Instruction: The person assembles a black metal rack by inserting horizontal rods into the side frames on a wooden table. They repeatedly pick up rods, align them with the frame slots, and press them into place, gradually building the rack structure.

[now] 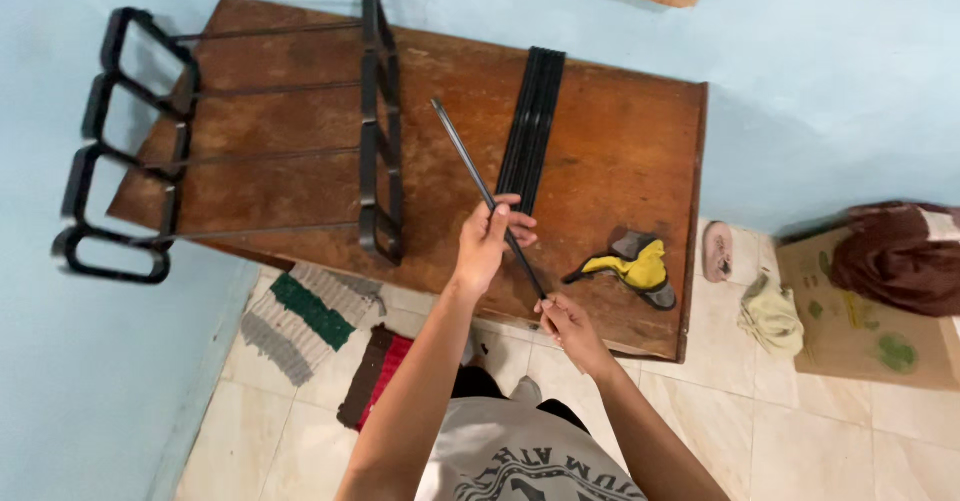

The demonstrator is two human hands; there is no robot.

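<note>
Standing on beige tiles [820,431], brown wooden table [620,151].

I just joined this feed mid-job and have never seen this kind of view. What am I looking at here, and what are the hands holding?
One picture, from a camera on the person's head, looking down. Both bare hands belong to that person. The left hand grips a thin black rod near its middle; the right hand pinches its lower end. Below is a brown wooden table. On it lie a bundle of black rods, a half-built black rack with rods between two end frames, and a yellow-and-grey glove.
</note>
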